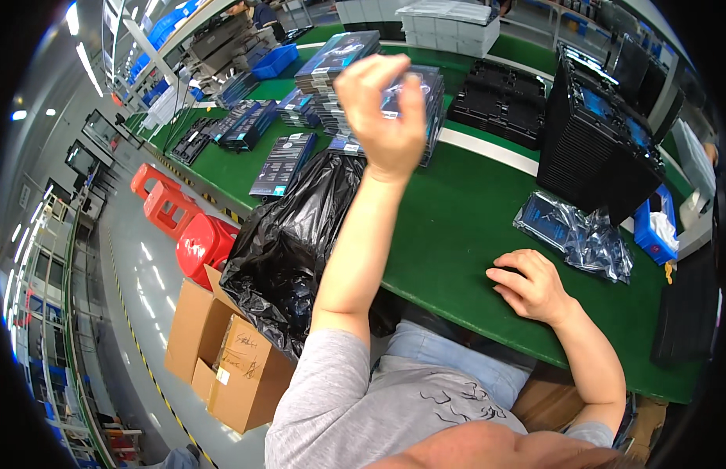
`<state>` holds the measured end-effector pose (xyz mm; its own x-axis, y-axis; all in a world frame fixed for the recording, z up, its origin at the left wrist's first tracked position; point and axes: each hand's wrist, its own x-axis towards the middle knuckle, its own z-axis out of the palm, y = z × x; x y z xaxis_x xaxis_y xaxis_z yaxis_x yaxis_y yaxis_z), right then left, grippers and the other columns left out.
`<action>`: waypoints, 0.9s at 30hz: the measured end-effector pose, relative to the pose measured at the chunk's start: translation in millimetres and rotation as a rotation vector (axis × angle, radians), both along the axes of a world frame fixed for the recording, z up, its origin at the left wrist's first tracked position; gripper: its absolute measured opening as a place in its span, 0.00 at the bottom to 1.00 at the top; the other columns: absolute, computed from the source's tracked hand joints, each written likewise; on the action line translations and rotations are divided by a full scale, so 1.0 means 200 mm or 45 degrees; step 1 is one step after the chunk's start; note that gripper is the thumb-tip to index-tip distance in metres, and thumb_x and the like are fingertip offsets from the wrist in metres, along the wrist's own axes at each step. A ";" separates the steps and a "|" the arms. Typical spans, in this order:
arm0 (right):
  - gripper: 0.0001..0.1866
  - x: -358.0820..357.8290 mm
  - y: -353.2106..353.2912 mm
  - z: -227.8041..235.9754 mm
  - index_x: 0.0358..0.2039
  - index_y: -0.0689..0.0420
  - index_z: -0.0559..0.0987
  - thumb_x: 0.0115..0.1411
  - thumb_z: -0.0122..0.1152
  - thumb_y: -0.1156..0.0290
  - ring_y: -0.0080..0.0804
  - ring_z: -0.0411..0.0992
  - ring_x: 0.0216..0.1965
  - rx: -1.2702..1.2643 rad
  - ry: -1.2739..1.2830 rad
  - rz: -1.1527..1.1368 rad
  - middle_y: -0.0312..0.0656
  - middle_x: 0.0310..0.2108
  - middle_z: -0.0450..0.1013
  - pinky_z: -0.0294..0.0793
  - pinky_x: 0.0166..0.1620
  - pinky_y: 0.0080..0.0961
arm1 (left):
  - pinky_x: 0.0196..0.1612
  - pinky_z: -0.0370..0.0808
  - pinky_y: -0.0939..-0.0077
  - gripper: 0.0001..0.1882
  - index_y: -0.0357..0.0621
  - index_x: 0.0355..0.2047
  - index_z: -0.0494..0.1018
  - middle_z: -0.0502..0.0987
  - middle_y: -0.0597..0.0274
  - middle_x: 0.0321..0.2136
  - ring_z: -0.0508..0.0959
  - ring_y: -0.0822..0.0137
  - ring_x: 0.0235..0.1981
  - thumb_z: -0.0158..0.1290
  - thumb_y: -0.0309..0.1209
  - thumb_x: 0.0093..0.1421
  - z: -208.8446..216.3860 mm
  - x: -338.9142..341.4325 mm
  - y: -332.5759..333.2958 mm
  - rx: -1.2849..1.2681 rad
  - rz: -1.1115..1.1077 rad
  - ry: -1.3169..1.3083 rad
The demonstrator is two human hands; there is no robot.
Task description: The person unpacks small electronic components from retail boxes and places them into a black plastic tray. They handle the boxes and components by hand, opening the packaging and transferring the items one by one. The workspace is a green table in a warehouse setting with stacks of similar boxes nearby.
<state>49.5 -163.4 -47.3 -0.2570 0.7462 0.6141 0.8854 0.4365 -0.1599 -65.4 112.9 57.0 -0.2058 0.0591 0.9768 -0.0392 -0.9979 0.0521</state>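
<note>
My left hand (385,117) is raised over the tall stacks of flat dark printed boxes (339,56), partly covering them. Its fingers are bent and the thumb stands apart, with nothing visible between them. My right hand (532,288) rests on the green tabletop (449,234) near the front edge. Its fingers curve loosely, apart from the thumb, and it is empty. Beyond it lie shiny, crumpled antistatic bags (597,246), one flat with a dark item in it. A tall stack of black plastic trays (586,148) stands behind these bags.
A black bin bag (316,203) hangs at the table's front edge, with open cardboard cartons (246,374) and red stools (203,244) beyond. More black trays (500,102) sit at the back. A blue bin (654,234) stands far right. Flat boxes (283,162) lie left.
</note>
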 end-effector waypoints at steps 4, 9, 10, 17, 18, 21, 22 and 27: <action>0.18 0.00 0.00 -0.01 0.40 0.51 0.82 0.45 0.72 0.76 0.35 0.75 0.34 -0.055 0.025 0.018 0.38 0.37 0.76 0.74 0.35 0.30 | 0.46 0.71 0.73 0.08 0.42 0.39 0.80 0.80 0.63 0.37 0.77 0.68 0.40 0.60 0.31 0.62 0.17 -0.19 0.22 -0.081 0.252 0.066; 0.17 0.02 0.00 -0.02 0.39 0.51 0.83 0.46 0.72 0.77 0.35 0.75 0.34 -0.091 0.037 0.018 0.37 0.37 0.76 0.73 0.34 0.30 | 0.49 0.74 0.59 0.12 0.45 0.40 0.80 0.80 0.56 0.39 0.78 0.54 0.43 0.58 0.38 0.60 0.01 -0.64 0.71 -0.447 0.643 0.770; 0.17 0.02 0.00 -0.01 0.39 0.51 0.83 0.46 0.72 0.77 0.34 0.75 0.34 -0.094 0.035 0.021 0.37 0.37 0.76 0.73 0.34 0.30 | 0.52 0.74 0.58 0.20 0.45 0.46 0.78 0.79 0.52 0.41 0.78 0.52 0.47 0.59 0.44 0.59 -0.09 -0.75 0.83 -0.678 0.801 0.930; 0.14 -0.03 0.03 -0.01 0.36 0.51 0.83 0.47 0.71 0.77 0.34 0.74 0.33 -0.141 0.031 0.053 0.36 0.36 0.75 0.71 0.35 0.29 | 0.61 0.71 0.60 0.62 0.23 0.61 0.64 0.72 0.34 0.58 0.76 0.50 0.58 0.67 0.66 0.42 -0.35 -1.03 1.12 -1.678 0.685 1.731; 0.14 -0.03 0.03 -0.01 0.36 0.52 0.83 0.47 0.71 0.77 0.34 0.74 0.33 -0.137 0.030 0.043 0.36 0.36 0.75 0.71 0.35 0.29 | 0.60 0.71 0.61 0.62 0.23 0.62 0.63 0.73 0.34 0.57 0.77 0.50 0.57 0.68 0.65 0.41 -0.34 -1.02 1.13 -1.686 0.667 1.769; 0.13 -0.02 0.02 -0.01 0.35 0.52 0.82 0.47 0.71 0.78 0.34 0.74 0.33 -0.124 0.027 0.017 0.37 0.36 0.75 0.70 0.34 0.30 | 0.57 0.73 0.62 0.58 0.26 0.57 0.70 0.78 0.41 0.52 0.80 0.52 0.52 0.72 0.63 0.37 -0.34 -0.99 1.15 -1.769 0.708 1.806; 0.13 -0.01 0.01 -0.01 0.35 0.53 0.82 0.47 0.71 0.78 0.34 0.74 0.33 -0.117 0.028 0.005 0.37 0.35 0.74 0.70 0.34 0.30 | 0.56 0.74 0.63 0.56 0.27 0.55 0.73 0.78 0.43 0.52 0.80 0.53 0.52 0.72 0.63 0.37 -0.29 -0.96 1.11 -1.772 0.718 1.843; 0.13 -0.01 0.00 0.00 0.34 0.53 0.82 0.46 0.71 0.78 0.34 0.74 0.33 -0.115 0.028 -0.010 0.37 0.35 0.74 0.70 0.34 0.30 | 0.54 0.75 0.63 0.48 0.32 0.49 0.79 0.82 0.48 0.47 0.82 0.55 0.47 0.74 0.60 0.37 -0.27 -0.92 1.06 -1.773 0.774 1.832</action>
